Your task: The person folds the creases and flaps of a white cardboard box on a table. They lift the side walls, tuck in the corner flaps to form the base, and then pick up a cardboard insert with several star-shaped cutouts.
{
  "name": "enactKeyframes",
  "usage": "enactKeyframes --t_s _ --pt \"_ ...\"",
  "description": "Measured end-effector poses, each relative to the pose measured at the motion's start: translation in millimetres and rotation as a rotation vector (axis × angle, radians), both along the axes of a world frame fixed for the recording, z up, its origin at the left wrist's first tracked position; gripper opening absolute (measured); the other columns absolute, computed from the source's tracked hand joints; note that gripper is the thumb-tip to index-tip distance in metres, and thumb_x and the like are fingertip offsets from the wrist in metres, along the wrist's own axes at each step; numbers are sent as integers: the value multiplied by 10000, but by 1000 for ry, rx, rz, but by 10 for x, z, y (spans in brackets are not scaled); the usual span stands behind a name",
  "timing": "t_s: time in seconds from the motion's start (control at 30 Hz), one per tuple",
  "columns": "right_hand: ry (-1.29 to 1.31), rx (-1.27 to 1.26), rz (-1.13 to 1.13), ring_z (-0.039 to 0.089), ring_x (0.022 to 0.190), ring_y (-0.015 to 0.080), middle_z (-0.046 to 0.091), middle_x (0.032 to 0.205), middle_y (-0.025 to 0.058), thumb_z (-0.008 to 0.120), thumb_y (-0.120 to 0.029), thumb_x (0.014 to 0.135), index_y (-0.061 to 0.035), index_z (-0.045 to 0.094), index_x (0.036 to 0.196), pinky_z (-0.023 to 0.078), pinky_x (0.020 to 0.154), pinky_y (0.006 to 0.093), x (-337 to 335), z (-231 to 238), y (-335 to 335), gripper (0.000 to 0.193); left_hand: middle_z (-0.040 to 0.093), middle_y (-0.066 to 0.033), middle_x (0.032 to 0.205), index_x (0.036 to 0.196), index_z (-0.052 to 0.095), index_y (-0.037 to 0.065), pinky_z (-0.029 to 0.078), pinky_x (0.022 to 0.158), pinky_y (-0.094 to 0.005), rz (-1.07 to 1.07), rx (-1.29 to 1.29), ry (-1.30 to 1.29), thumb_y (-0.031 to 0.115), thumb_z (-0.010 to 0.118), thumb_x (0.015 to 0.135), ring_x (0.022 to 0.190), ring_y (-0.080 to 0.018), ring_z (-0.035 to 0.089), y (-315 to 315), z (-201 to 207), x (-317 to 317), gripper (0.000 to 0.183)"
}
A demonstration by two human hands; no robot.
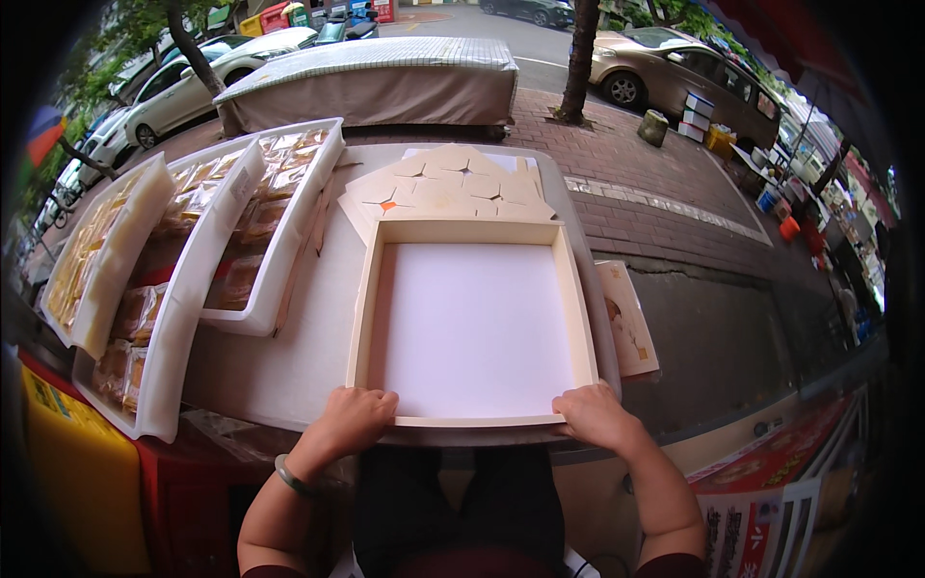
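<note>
A large shallow cream-coloured box tray (372, 289) with a white inside lies in front of me on a round grey table (318, 337). My left hand (355, 416) grips its near left corner, fingers curled over the rim. My right hand (595, 414) grips the near right corner the same way. The tray holds nothing. Behind it lies a spread of flat cream cardboard pieces (448, 183).
Long white trays (198, 279) of wrapped golden pastries (241, 222) stand at the left. A flat cream lid (628, 318) leans at the table's right edge. Beyond are a covered cart (376, 82), parked cars (674, 63) and brick pavement. A red and yellow stand (87, 472) sits lower left.
</note>
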State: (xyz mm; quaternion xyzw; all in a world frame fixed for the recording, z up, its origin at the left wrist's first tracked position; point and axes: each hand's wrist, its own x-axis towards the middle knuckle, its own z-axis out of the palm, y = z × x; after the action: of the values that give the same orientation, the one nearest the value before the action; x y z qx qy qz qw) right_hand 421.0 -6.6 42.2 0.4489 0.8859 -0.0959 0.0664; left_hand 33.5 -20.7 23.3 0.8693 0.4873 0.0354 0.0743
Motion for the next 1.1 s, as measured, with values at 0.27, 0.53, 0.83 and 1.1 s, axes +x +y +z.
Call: enactKeyframes --t_s 0.27,0.53,0.83,1.1 --pt "6 33 -37 696 869 310 720 841 83 838 -325 746 -115 711 864 527 754 452 25 -59 -4 273 691 -91 783 876 594 88 524 730 -551 48 -80 26 151 594 878 767 -341 700 67 -38 55 63" --pt "75 238 -161 653 886 278 684 759 49 874 -436 678 -99 705 837 234 1118 706 -166 -122 -190 409 623 -45 671 820 585 114 135 1119 -780 135 169 1 194 649 855 710 -275 683 -96 -111 214 108" --pt "172 150 -39 703 826 279 715 811 108 689 -125 805 -78 676 888 424 1057 537 -1044 -236 -142 96 670 -82 778 816 620 86 550 698 -458 -61 8 -193 307 693 859 768 -283 697 -44 -126 1076 237" --pt "149 -95 40 700 816 354 717 828 150 700 -231 857 -46 694 877 561 706 465 -955 -28 14 186 678 -99 799 817 649 82 548 652 -459 -33 -97 -111 292 687 859 783 -342 689 11 -10 788 217"
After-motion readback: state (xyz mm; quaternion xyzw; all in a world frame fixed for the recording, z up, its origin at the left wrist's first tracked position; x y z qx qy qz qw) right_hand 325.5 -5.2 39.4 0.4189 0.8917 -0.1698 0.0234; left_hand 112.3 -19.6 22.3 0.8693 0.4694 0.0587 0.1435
